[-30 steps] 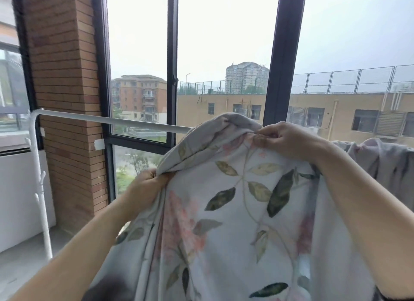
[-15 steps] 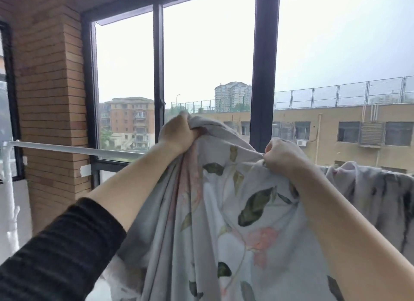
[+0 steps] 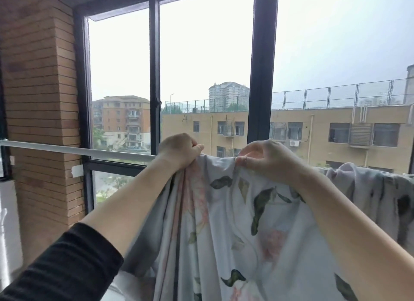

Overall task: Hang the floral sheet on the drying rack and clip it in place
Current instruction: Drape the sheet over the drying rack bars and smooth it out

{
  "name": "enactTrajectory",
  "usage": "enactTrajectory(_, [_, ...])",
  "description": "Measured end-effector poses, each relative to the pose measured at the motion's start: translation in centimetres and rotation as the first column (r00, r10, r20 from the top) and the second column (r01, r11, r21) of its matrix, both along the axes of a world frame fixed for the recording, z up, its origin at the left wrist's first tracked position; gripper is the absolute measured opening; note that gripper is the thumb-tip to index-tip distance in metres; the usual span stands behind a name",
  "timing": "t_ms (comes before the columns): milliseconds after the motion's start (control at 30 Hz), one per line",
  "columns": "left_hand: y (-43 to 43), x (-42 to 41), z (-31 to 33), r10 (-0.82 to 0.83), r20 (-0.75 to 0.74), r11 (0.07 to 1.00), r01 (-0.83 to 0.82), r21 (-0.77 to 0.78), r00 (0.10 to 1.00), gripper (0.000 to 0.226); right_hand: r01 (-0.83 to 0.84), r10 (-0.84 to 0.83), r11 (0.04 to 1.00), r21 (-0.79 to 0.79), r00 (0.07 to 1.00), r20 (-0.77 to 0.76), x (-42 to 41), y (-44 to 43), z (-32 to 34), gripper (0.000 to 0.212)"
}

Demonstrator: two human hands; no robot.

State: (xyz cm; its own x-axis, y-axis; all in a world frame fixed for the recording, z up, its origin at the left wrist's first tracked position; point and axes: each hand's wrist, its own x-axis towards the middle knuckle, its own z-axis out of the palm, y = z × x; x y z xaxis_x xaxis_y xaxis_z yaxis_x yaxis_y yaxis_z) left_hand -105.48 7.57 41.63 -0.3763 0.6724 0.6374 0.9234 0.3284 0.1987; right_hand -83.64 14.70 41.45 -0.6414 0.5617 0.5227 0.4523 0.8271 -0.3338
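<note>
The floral sheet [image 3: 226, 224], pale grey with green leaves and pink flowers, hangs down in front of me from the rack's top bar. My left hand [image 3: 179, 150] grips its top edge at the white bar of the drying rack [image 3: 76, 150]. My right hand [image 3: 266, 159] pinches the same edge a short way to the right. Between my hands the edge lies stretched along the bar. More of the sheet [image 3: 376, 188] is bunched over the bar at the right. No clip is in view.
A dark-framed window [image 3: 262, 76] stands just behind the rack, with buildings outside. A brick pillar [image 3: 40, 99] rises at the left. The rack's bar runs bare from my left hand to the left edge.
Both hands have brought the sheet's top edge up to the bar and spread it between them. My left hand rose from low on the cloth to bar height. The camera tilted up.
</note>
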Motion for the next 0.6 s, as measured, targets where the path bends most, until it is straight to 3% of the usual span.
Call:
enactTrajectory(67, [0.1, 0.2, -0.1, 0.01, -0.035, 1.0, -0.009, 0.02, 0.999, 0.039, -0.03, 0.03, 0.994, 0.107, 1.0, -0.002, -1.0, -1.0, 0.1, 0.04])
enactTrajectory(167, [0.1, 0.8, -0.3, 0.025, -0.083, 0.998, -0.021, 0.054, 0.996, 0.039, -0.08, 0.075, 0.991, 0.109, 0.996, 0.043, -3.0, -2.3, -0.4, 0.047])
enactTrajectory(300, [-0.3, 0.8, -0.9, 0.024, -0.11, 0.993, -0.011, 0.118, 0.994, 0.041, 0.006, -0.056, 0.971, 0.241, 0.978, 0.2, -4.7, -2.2, -1.2, 0.038])
enactTrajectory(600, [-1.3, 0.8, -2.3, -0.082, -0.099, 0.962, 0.105, 0.253, 0.992, 0.05, -0.065, 0.032, 0.99, 0.125, 0.968, 0.25, -4.6, -1.4, -0.6, 0.035])
